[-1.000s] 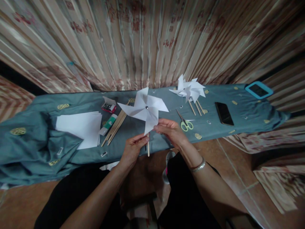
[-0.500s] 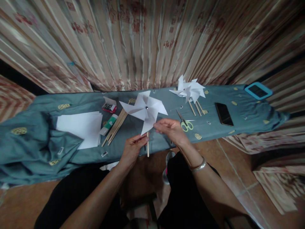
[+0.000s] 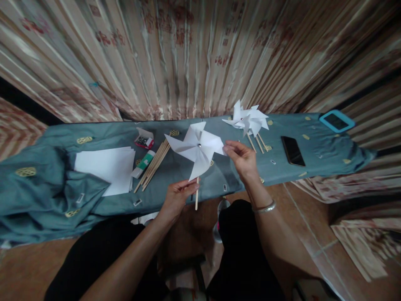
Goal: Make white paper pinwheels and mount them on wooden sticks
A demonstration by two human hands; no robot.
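A white paper pinwheel (image 3: 203, 156) stood raised over the cloth-covered counter (image 3: 319, 144), fixed to a slim, pale wooden stick (image 3: 196, 202). Its blades were smooth and crisp, folded over in soft curves toward a shiny round metal stud (image 3: 199, 145) at the centre and running out to pointed corners. The left hand (image 3: 177, 198) was clamped on the stick just under the lowest blade, thumb against fingers, the stick's end poking out below. The right hand (image 3: 242, 161), with a silvery bracelet (image 3: 265, 207) round the wrist, had thumb and fingertips pinched together on the tip of the right-hand blade.

To the left, straight wooden sticks (image 3: 155, 165) lay bunched at a slant, a green-and-white tube (image 3: 144, 163) just beside them. Behind the tube sat a small open red-and-white box (image 3: 144, 142) of glinting bits. Farther left was a flat stack of white paper sheets (image 3: 105, 169), rumpled grey-green fabric lapping its near corner. At the back right, more pinwheels (image 3: 250, 119) overlapped in a spiky cluster. Beyond them lay a glossy black phone (image 3: 293, 150) and a round-cornered blue-framed device (image 3: 336, 121). A pleated, satiny curtain (image 3: 194, 54) with reddish motifs hung behind.
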